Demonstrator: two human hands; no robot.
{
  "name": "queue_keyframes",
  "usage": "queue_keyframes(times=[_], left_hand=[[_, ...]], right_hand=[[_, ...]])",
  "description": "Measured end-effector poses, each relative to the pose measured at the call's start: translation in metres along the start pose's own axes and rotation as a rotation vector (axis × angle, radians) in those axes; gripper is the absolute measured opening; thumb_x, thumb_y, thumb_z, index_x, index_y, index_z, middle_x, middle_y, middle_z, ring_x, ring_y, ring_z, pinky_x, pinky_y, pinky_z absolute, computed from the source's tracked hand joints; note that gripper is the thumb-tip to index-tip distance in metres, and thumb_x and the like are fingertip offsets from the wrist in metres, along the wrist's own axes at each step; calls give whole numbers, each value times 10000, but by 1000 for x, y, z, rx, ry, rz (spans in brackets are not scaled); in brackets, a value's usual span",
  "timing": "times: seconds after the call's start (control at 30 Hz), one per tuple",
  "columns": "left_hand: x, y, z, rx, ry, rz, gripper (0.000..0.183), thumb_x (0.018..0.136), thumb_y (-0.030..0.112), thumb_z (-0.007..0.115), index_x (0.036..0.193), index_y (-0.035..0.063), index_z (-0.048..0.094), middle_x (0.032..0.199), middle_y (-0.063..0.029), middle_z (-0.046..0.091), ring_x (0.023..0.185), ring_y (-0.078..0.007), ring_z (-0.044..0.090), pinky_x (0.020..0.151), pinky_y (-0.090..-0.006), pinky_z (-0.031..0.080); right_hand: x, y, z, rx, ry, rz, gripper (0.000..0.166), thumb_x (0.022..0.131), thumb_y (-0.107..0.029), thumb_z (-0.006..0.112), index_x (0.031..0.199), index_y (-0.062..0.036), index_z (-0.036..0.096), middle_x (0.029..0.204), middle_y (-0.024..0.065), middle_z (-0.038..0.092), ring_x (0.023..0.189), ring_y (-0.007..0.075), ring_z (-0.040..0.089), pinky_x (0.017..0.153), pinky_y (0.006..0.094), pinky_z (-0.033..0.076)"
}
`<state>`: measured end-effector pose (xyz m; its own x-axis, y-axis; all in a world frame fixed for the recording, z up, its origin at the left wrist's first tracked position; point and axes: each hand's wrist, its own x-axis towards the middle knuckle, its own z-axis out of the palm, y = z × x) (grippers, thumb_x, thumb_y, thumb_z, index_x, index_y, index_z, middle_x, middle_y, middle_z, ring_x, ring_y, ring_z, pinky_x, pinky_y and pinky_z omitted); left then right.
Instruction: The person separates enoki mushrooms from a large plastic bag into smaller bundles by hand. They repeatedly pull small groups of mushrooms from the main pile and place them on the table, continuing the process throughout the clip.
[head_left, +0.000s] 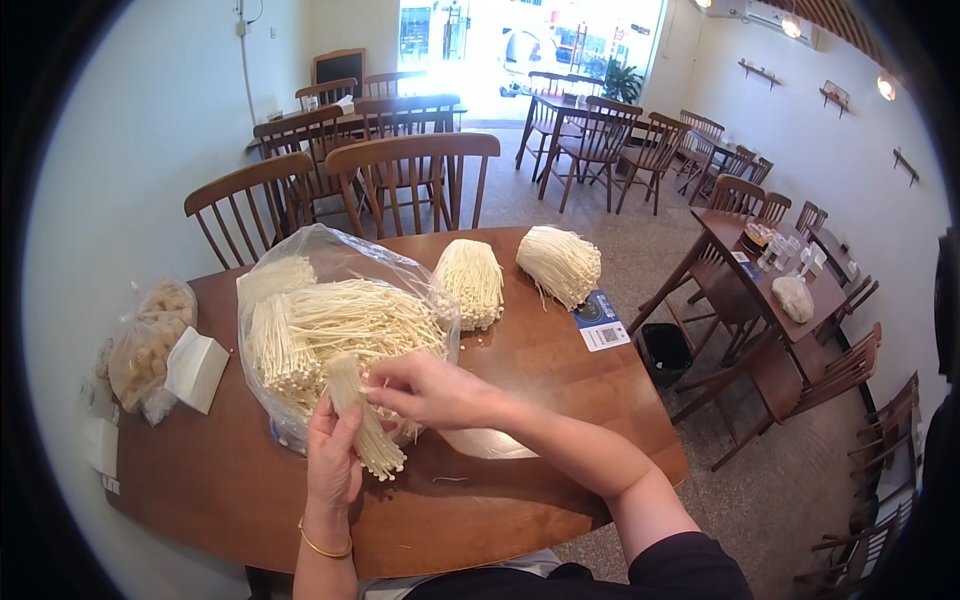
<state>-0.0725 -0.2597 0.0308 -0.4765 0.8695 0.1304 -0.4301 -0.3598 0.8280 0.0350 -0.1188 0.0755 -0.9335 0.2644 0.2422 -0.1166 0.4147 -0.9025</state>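
My left hand (335, 446) grips a small bunch of enoki mushrooms (373, 442), its caps pointing down towards me. Against the upper part of that bunch, my right hand (427, 390) has its thumb and fingers pinched together; whether strands lie between them is hard to see. Just beyond both hands stands a large clear plastic bag (345, 247), its mouth spread wide, full of loose enoki mushrooms (352, 319). Two thick enoki clusters, one upright (469, 281) and one tilted (559, 262), rest on the wooden table (555, 375) to the right of the bag.
At the left edge lie a tied plastic bag of tan pieces (150, 337) and a white tissue pack (196, 369). A blue and white printed card (602, 322) lies near the right edge. Wooden chairs (412, 157) stand beyond the table; a black bin (666, 352) is on the floor.
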Motion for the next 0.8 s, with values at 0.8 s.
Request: queue_keyframes(times=[0.8], left_hand=[[4,1,-7,-170,109,40,315,945,101,528,1252,45,487,1167,-63,583,1058,-149,565,927,-308,460]], right_hand=[[0,1,10,-312,43,-60,210,863,-181,595,826,26,583,655,195,576,587,324,572,561,419,434]])
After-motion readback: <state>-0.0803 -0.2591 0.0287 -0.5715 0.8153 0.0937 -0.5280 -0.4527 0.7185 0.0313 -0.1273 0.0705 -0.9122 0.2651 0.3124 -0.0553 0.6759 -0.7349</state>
